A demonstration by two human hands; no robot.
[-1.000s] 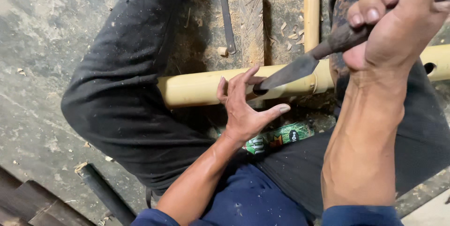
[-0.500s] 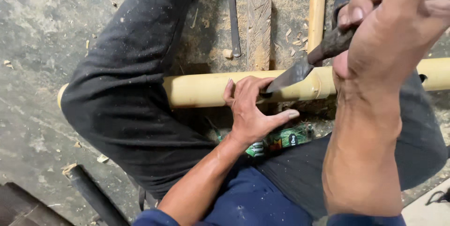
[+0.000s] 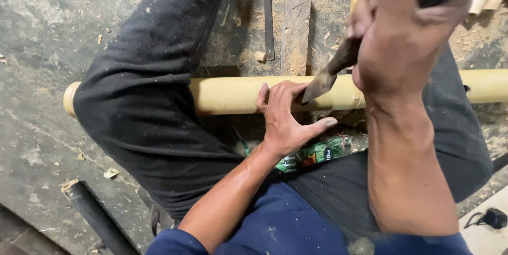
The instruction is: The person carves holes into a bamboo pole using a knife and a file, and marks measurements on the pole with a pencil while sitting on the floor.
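The bamboo pole (image 3: pixel 233 94) lies across the floor under the person's leg (image 3: pixel 153 85). The left hand (image 3: pixel 288 120) presses on it, fingers spread, just beside the blade (image 3: pixel 320 85) gripped in the right hand (image 3: pixel 402 38) — blurred, probably mid-swing. A glancing stroke could slip off the round pole — into those fingers.

smooth, pale yellow bamboo pole (image 3: pixel 233 94) with a slight sheen; dull, dark metal blade (image 3: pixel 323 81), worn and matt; rough grey concrete floor (image 3: pixel 42 38) strewn with sawdust; dusty black cloth trousers (image 3: pixel 153 101); coarse weathered wooden plank (image 3: pixel 295 27)
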